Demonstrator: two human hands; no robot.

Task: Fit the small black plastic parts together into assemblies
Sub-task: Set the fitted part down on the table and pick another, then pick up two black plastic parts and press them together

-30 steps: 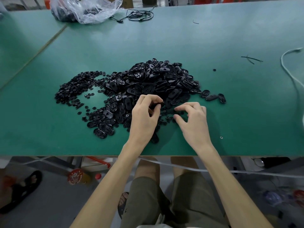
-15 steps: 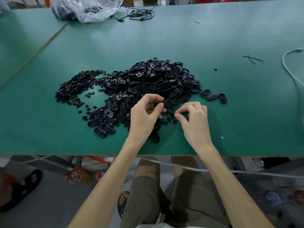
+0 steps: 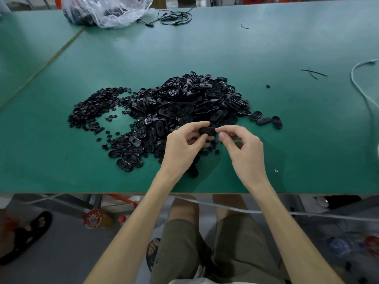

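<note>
Black part (image 3: 207,131) pinched by left hand (image 3: 182,146), right hand (image 3: 244,150), at edge of pile (image 3: 184,103)

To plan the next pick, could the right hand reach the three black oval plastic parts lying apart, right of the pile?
Probably yes: the three black oval plastic parts lie on the green table just beyond the right hand, with nothing between, though it is busy now.
</note>
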